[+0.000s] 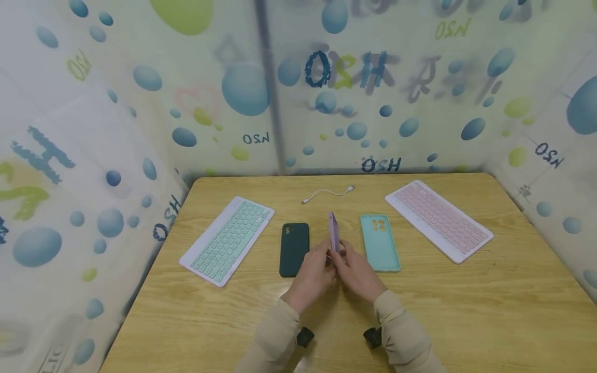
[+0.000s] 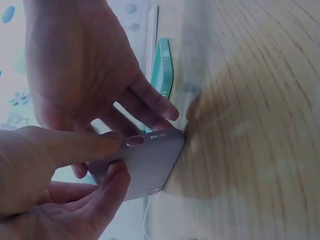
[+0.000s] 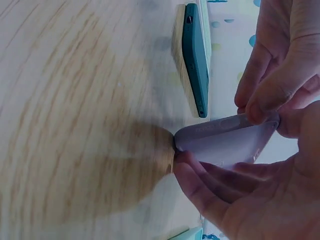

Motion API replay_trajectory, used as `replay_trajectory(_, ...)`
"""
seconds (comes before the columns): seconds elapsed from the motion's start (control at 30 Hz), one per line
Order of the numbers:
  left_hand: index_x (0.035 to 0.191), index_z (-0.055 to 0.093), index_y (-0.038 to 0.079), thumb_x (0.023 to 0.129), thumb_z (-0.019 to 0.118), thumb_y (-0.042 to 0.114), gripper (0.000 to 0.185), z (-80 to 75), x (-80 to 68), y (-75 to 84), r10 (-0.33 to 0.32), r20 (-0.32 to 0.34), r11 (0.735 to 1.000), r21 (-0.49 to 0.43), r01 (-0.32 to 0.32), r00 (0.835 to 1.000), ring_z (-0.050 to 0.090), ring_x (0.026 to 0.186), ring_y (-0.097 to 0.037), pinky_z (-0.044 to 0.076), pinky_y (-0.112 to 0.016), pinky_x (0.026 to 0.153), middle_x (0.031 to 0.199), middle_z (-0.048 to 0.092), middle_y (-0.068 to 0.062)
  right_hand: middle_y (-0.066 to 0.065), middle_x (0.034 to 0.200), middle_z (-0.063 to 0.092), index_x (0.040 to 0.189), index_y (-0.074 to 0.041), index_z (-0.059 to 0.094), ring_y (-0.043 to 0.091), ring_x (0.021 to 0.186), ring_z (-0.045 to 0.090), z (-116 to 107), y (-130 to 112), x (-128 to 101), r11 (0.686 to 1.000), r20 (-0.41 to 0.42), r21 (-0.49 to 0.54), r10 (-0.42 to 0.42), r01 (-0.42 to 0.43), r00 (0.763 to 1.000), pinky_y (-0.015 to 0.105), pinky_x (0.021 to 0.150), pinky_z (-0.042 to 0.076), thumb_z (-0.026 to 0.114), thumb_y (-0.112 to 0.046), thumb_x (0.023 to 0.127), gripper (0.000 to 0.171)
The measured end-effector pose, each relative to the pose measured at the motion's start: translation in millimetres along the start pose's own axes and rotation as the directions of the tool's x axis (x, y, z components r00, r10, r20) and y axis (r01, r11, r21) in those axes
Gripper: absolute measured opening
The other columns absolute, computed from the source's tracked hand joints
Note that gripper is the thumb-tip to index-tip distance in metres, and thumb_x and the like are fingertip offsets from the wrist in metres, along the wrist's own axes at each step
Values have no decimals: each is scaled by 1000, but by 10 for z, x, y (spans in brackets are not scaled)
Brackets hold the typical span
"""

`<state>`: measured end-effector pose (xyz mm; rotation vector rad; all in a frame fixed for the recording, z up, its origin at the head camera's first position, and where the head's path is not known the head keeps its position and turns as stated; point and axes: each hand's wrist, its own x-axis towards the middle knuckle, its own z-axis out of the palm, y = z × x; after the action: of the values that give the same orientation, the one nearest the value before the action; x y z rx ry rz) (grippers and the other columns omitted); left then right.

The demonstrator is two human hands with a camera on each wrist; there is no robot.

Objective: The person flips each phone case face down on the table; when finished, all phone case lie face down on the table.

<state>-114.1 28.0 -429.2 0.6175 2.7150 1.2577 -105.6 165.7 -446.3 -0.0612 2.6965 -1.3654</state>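
Both hands hold a purple phone case [image 1: 333,233] on edge in the middle of the table, one corner down by the wood. My left hand [image 1: 313,274] pinches it near the end with the port cutout, thumb and finger showing in the left wrist view. My right hand [image 1: 359,273] holds it from the other side; its fingers lie along the face of the case [image 3: 225,145] in the right wrist view. Whether a phone sits inside, I cannot tell. A dark green phone case [image 1: 294,249] lies to the left of the hands, a mint phone case [image 1: 380,243] to the right.
On the left lies a white keyboard with mint keys [image 1: 228,241], slanted. A white keyboard with pink keys [image 1: 438,220] is at the right. Behind the hands a short white cable [image 1: 328,191] stretches across the wooden table [image 1: 466,311]. Patterned curtains [image 1: 396,119] surround the table.
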Motion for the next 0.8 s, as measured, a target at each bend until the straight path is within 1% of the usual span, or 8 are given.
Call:
replay_trajectory(0.1, 118, 60, 4, 88, 66, -2, 31, 37, 24, -8, 2, 21, 1000, -4, -2, 1000, 65, 96, -21, 55, -27, 77, 103, 67, -10, 22, 133, 60, 153, -5, 29, 30, 116, 62, -20, 10, -7, 999, 15, 42, -12, 12, 1000, 47, 95, 51, 42, -31, 106, 55)
replay_trajectory(0.2, 118, 61, 3, 89, 66, -1, 30, 81, 41, -19, -11, 43, 1000, 4, 10, 999, 64, 94, -21, 54, -29, 76, 104, 67, -11, 23, 133, 60, 155, -7, 26, 32, 119, 60, -37, 23, -12, 998, 6, 51, -33, 33, 999, 48, 97, 49, 40, -26, 106, 54)
replay_trajectory(0.4, 135, 53, -1, 90, 68, 4, 48, 138, 42, -23, -23, 46, 998, 51, 21, 999, 63, 101, -25, 55, -37, 84, 112, 66, -15, 24, 133, 59, 156, -11, 26, 35, 122, 58, -73, 44, -37, 996, -33, 54, -64, 66, 997, 52, 99, 48, 41, -23, 106, 53)
replay_trajectory(0.53, 140, 48, -2, 91, 68, 9, 54, 165, 35, -32, -19, 50, 997, 77, 15, 999, 64, 109, -30, 55, -42, 89, 119, 65, -20, 25, 140, 54, 152, -4, 33, 37, 129, 53, -86, 52, -43, 993, -83, 22, -115, 117, 990, 53, 104, 45, 45, -18, 105, 51)
replay_trajectory(0.63, 139, 48, -5, 91, 69, 8, 54, 190, 44, -45, -6, 52, 997, 81, 2, 999, 64, 111, -32, 55, -43, 90, 120, 65, -23, 26, 138, 53, 144, 4, 43, 35, 117, 57, -91, 49, -44, 982, -159, -61, -184, 176, 970, 50, 95, 50, 51, -10, 101, 46)
replay_trajectory(0.73, 135, 50, -7, 90, 69, 5, 51, 218, 60, -56, -10, 68, 997, 76, 5, 998, 64, 108, -31, 55, -41, 87, 118, 66, -23, 29, 131, 53, 134, 10, 51, 32, 102, 58, -104, 32, -56, 969, -236, -139, -233, 204, 944, 45, 82, 52, 56, -2, 96, 40)
replay_trajectory(0.77, 135, 50, -8, 89, 69, 4, 51, 225, 66, -57, -14, 73, 997, 81, 8, 997, 64, 107, -31, 56, -41, 86, 117, 66, -23, 30, 130, 52, 132, 12, 52, 33, 101, 58, -111, 24, -60, 967, -250, -152, -238, 204, 939, 44, 81, 53, 56, 1, 95, 39)
replay_trajectory(0.8, 136, 50, -7, 89, 69, 5, 51, 232, 71, -55, -28, 83, 996, 83, 21, 996, 64, 107, -30, 56, -40, 86, 117, 65, -22, 31, 130, 51, 130, 13, 54, 35, 105, 58, -121, 15, -64, 967, -261, -158, -236, 200, 936, 45, 83, 53, 57, 2, 94, 37)
